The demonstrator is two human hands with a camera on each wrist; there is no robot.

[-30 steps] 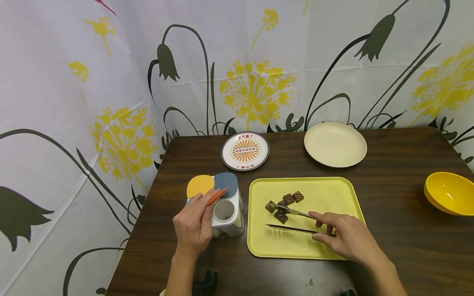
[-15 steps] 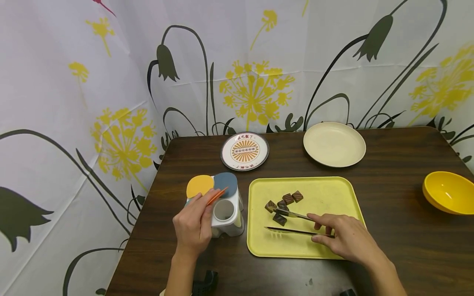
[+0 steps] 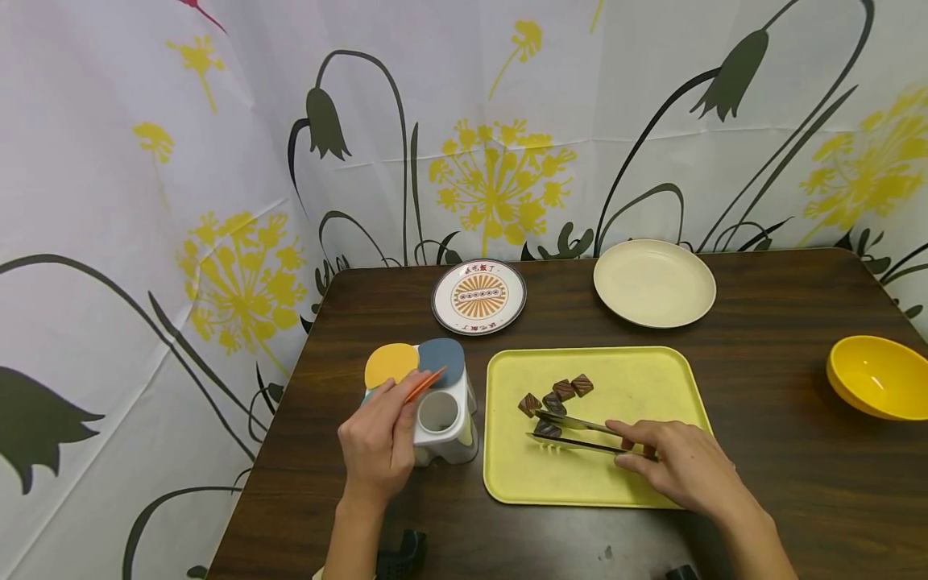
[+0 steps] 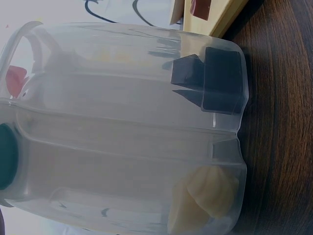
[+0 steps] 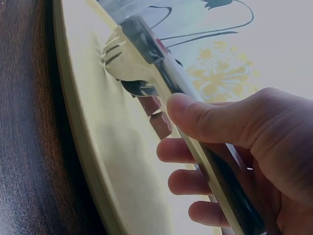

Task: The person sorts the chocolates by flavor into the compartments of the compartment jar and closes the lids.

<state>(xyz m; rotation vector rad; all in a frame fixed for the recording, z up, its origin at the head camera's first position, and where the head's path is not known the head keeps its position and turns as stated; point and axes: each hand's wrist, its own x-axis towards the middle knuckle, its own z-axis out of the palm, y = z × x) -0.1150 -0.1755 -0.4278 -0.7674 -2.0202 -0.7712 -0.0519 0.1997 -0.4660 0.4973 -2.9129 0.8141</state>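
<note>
In the head view my left hand (image 3: 380, 435) pinches an orange lid (image 3: 426, 383), seen edge-on above a clear-sided container (image 3: 458, 449). One round opening (image 3: 438, 412) of the container lies uncovered beside the hand. Through its wall, the left wrist view shows dark pieces (image 4: 222, 78) and pale shell-shaped pieces (image 4: 212, 191) at the bottom. My right hand (image 3: 677, 463) holds metal tongs (image 3: 580, 423), thumb on one arm and fingers on the other. The tongs' tips lie on either side of the nearest dark chocolate (image 3: 548, 428); several more chocolates (image 3: 582, 385) sit just beyond.
Under the chocolates is a yellow tray (image 3: 652, 362) on the dark wooden table (image 3: 783, 322). A patterned plate (image 3: 479, 297) and a cream plate (image 3: 656, 283) stand at the back. A yellow bowl (image 3: 880, 379) is at the far right. Yellow and blue lids (image 3: 442, 358) cover other compartments.
The tongs have shifted from the left chocolate toward the nearest one, and their arms have drawn closer together around it. My left hand and the orange lid stay put.
</note>
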